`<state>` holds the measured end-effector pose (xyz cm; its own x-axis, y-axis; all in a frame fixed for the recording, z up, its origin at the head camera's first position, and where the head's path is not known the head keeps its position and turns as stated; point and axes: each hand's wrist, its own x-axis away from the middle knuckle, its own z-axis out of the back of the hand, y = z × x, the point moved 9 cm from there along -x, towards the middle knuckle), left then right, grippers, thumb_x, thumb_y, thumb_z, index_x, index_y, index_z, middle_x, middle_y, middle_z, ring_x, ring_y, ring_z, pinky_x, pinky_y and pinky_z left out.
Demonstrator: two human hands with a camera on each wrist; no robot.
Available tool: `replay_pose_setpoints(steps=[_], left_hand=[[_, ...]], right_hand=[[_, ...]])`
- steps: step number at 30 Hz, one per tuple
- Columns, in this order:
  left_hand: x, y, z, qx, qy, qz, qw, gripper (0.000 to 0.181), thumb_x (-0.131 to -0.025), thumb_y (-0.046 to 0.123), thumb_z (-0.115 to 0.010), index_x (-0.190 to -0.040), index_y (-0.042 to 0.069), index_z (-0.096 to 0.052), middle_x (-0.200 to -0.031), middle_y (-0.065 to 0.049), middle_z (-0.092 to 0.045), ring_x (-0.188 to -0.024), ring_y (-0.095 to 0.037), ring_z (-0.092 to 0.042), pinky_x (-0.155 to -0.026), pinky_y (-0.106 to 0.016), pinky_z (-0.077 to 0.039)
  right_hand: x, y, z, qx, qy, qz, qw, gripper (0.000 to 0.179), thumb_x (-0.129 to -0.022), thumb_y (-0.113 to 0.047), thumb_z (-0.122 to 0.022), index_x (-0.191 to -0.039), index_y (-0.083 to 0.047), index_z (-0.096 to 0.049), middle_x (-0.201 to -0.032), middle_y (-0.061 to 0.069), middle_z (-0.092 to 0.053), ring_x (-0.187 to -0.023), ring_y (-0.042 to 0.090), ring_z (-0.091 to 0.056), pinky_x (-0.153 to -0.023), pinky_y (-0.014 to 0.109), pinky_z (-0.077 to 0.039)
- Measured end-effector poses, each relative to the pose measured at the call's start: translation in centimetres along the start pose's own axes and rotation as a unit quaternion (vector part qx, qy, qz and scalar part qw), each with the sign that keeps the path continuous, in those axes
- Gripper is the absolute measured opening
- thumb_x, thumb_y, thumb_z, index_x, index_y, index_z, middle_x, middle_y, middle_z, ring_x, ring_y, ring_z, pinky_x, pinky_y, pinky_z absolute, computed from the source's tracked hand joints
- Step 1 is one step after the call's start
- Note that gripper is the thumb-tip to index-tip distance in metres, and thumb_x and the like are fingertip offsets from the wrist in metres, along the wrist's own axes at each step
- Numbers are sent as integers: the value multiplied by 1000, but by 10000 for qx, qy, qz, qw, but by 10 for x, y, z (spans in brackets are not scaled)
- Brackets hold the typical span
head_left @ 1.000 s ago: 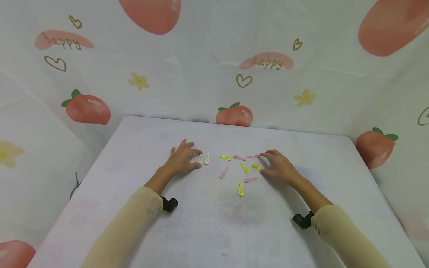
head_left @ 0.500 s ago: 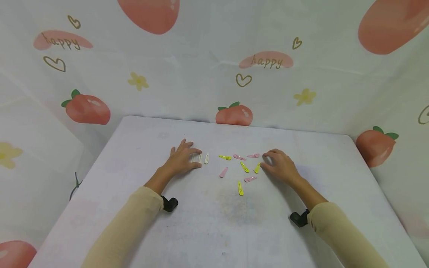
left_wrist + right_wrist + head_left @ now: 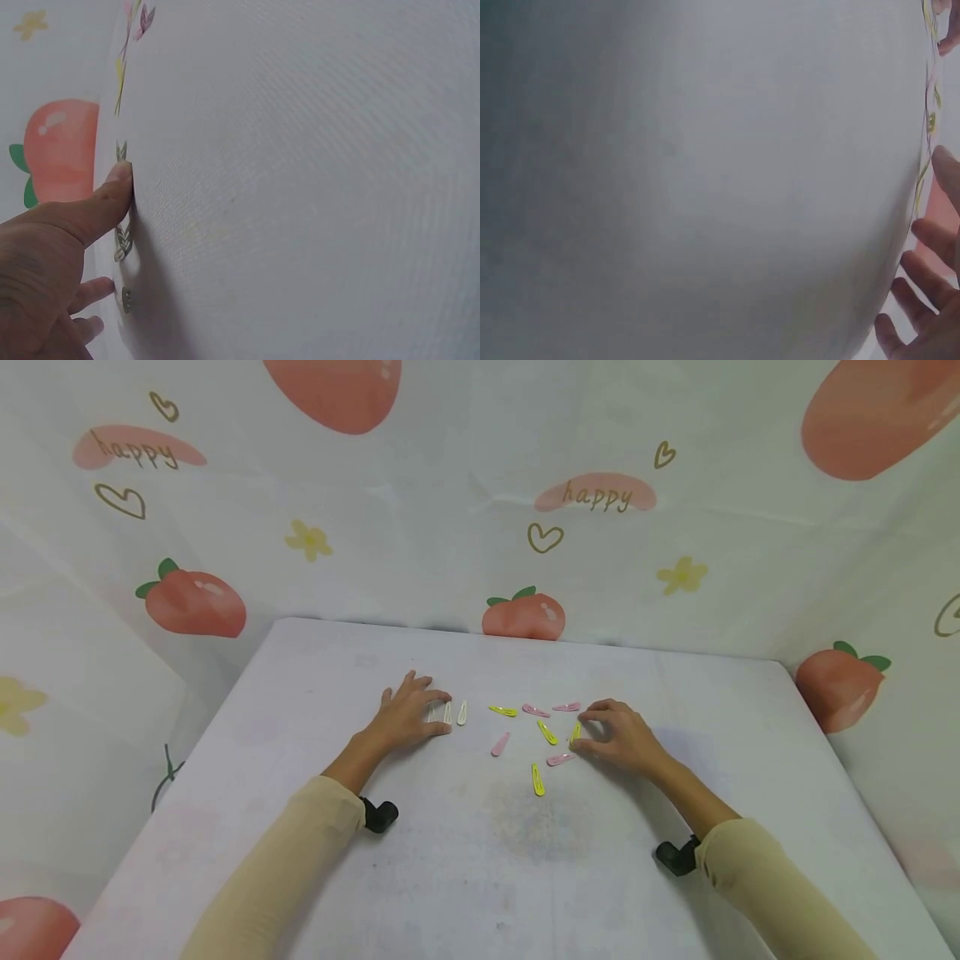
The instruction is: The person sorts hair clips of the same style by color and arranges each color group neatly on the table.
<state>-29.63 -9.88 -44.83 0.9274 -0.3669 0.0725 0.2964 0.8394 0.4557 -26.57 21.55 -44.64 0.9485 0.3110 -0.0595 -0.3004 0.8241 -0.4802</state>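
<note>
My left hand (image 3: 405, 714) rests with spread fingers on the table, thumb and forefinger at the two ends of a white snap hair clip (image 3: 447, 712). A second white clip (image 3: 462, 713) lies just right of it, and another white clip (image 3: 431, 714) shows under the hand. On the right, my right hand (image 3: 622, 735) pinches a yellow hair clip (image 3: 576, 733) lengthwise, forefinger at its far end and thumb at its near end. In the right wrist view, that yellow clip (image 3: 922, 184) shows between the thumb and forefinger, low against the table.
Between the hands, loose yellow clips (image 3: 547, 732) and pink clips (image 3: 500, 744) lie at mixed angles on the white table (image 3: 465, 877). A pink clip (image 3: 566, 707) is close to the right fingertips. Behind the table hangs a peach-printed cloth (image 3: 420, 527).
The yellow clip at my right hand has turned from slanting to nearly upright in view. My right hand drew back slightly, then closed around it again. The left hand stays put.
</note>
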Motion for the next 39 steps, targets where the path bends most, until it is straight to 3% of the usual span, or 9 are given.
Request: replay_pose_setpoints(steps=[5,12,26,33,39], left_hand=[[-1,0,0,-36,-27,37,10000,52,-85,37,-78,-132,18,-65,-154,-21,-38,-149,-43,-12,-109,-74,-12],[-4,0,-2,-22,-123,114,9999,53,-85,36,-79,-132,18,-64,-155,-20,-37,-149,-44,-11,-109,-74,-11],[-11,1,-2,78,-540,336,9979,51,-84,30,-79,-129,13,-62,-158,-18,-31,-151,-41,-4,-110,-73,-8],[-16,-1,-2,139,-483,269,9984,52,-82,29,-82,-126,11,-61,-156,-17,-35,-151,-42,-6,-109,-74,-10],[-16,3,-2,275,-460,214,9983,59,-82,27,-82,-133,12,-55,-155,-16,-38,-151,-42,-5,-109,-74,-9]], right_hand=[[-1,-3,-2,164,-48,33,9998,51,-80,-38,-82,-120,-7,-73,-125,16,-61,-121,36,-52,-99,60,-41],[0,-1,0,109,18,213,9997,47,-82,-29,-82,-121,-5,-71,-124,17,-61,-120,37,-52,-99,60,-41],[-3,2,-2,-62,-144,146,9998,50,-82,-27,-83,-125,-4,-70,-124,18,-59,-119,37,-51,-100,61,-40],[-3,0,-2,-84,-154,132,9998,51,-82,-28,-83,-125,-5,-70,-125,17,-58,-120,37,-50,-100,61,-38],[-3,1,-1,-107,-158,198,9996,50,-82,-27,-83,-124,-3,-70,-123,18,-58,-118,37,-51,-100,61,-39]])
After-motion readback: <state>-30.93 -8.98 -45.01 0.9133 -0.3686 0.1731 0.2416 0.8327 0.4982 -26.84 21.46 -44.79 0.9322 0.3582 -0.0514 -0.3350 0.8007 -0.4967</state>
